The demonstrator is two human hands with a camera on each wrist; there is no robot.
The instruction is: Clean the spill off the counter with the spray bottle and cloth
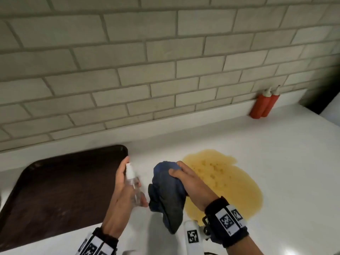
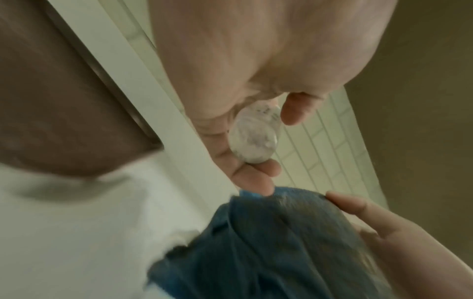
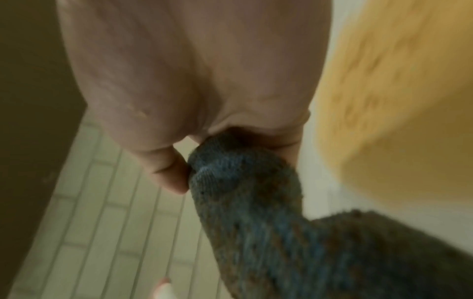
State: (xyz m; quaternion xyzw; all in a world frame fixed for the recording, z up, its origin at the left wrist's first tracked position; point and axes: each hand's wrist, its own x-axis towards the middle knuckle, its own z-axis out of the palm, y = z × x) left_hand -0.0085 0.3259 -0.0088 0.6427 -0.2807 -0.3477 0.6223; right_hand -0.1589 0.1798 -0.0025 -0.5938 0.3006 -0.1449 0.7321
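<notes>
Two bare hands work above a white counter [image 1: 257, 153] in the head view: the left hand [image 1: 122, 192] curls around a small clear spray bottle [image 1: 133, 183] with a white nozzle, held above the counter just right of a dark brown tray [image 1: 55, 190], while the right hand [image 1: 185, 179] grips a bunched blue cloth [image 1: 165, 192] that hangs down beside the bottle. A yellow spill [image 1: 230, 181] spreads over the counter just right of the cloth. Two red squeeze bottles [image 1: 264, 103] stand against the tiled wall [image 1: 128, 70], well apart from the spill. Both wrist straps carry black-and-white square code tags; no lettering can be read.

From the left wrist, fingers [image 2: 256, 174] wrap the bottle's clear base, the cloth close below; faint marks on the bottle are too blurred to read.

From the right wrist, thumb and fingers pinch the cloth's top fold, the spill alongside.
</notes>
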